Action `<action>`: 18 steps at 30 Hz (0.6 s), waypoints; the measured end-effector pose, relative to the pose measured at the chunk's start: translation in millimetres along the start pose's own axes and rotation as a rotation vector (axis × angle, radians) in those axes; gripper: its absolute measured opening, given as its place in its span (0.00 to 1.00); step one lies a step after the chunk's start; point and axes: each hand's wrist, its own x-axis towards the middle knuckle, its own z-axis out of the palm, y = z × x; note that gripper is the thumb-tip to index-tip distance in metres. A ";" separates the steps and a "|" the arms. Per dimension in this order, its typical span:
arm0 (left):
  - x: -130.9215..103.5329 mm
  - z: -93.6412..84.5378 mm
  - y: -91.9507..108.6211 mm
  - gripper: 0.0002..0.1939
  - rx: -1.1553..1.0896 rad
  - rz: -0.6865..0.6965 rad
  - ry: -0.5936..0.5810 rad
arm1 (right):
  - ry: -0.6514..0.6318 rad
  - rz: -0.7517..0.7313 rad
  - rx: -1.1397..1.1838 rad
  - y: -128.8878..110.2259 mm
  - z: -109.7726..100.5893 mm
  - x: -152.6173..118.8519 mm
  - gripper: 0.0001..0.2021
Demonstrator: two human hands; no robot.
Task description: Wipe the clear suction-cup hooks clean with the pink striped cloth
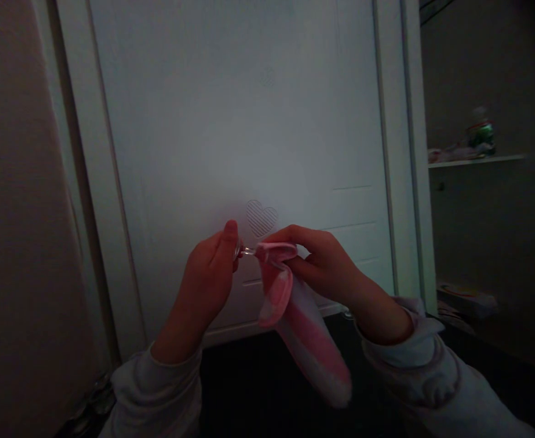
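Observation:
My left hand (209, 267) is closed, thumb raised, around a small shiny metal ring piece (248, 250) whose narrow end reaches the pink cloth. Whether it is a key ring, a clasp or a tool cannot be made out. My right hand (322, 258) pinches the upper edge of a soft pink-and-white plush piece (313, 340). Its top is folded, with a pink rim and a pink flap (277, 298). The long fuzzy end hangs down to the right. Both hands are close together in front of a white door.
The white door (230, 134) with a striped heart mark (262, 218) fills the background. At right, a wall shelf (477, 161) carries a green container (481, 135) and other items. A pinkish wall (16, 213) is at left. Below lies a dark surface (258, 389).

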 end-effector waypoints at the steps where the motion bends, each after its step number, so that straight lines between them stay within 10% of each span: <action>1: -0.6 -0.1 1.3 0.26 -0.022 -0.014 -0.006 | -0.009 -0.010 -0.012 -1.4 -0.6 0.3 0.08; 18: 5.9 -15.2 -1.2 0.27 0.258 -0.046 -0.189 | 0.012 -0.072 -0.205 1.5 -2.6 0.5 0.08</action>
